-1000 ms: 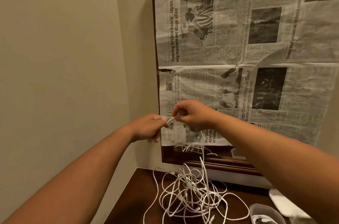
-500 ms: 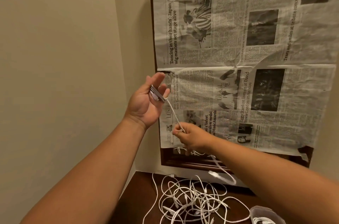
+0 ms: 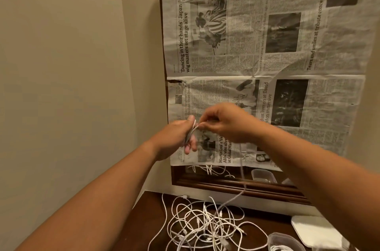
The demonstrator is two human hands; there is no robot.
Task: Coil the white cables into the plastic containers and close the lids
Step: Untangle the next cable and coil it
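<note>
Step in hand: coiling, mid-frame. Left hand (image 3: pixel 174 137), grip closed round a small bundle of loops of one white cable (image 3: pixel 190 131). Right hand (image 3: pixel 228 124) pinches the strand just beside it (blurred, probably laying a turn). The tail drops to the tangled pile (image 3: pixel 205 226) on the desk (image 3: pixel 148 209), lower centre. Next move calls for another loop onto the bundle. The container (image 3: pixel 285 240) sits lower right.
</note>
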